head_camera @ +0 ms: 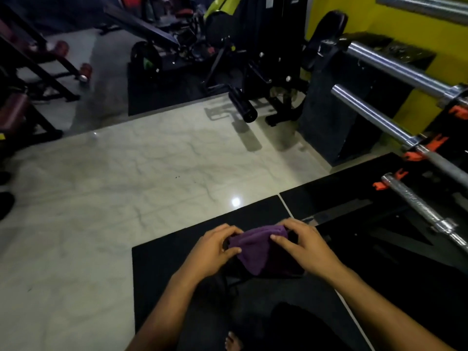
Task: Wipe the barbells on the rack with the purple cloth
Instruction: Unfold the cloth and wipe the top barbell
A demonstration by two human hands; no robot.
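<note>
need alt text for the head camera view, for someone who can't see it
Two bare hands, left hand and right hand, hold a bunched purple cloth over a black floor mat. To the right, chrome barbells lie on a black rack with orange holders, untouched; gym machines stand behind on a pale marble floor.

No legible text; orange rack [435,144] markings unreadable.

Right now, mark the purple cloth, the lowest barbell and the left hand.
purple cloth [255,250], head view, middle of the folded fabric.
lowest barbell [415,202], head view, bare shaft.
left hand [212,252], head view, back of the hand.
</note>
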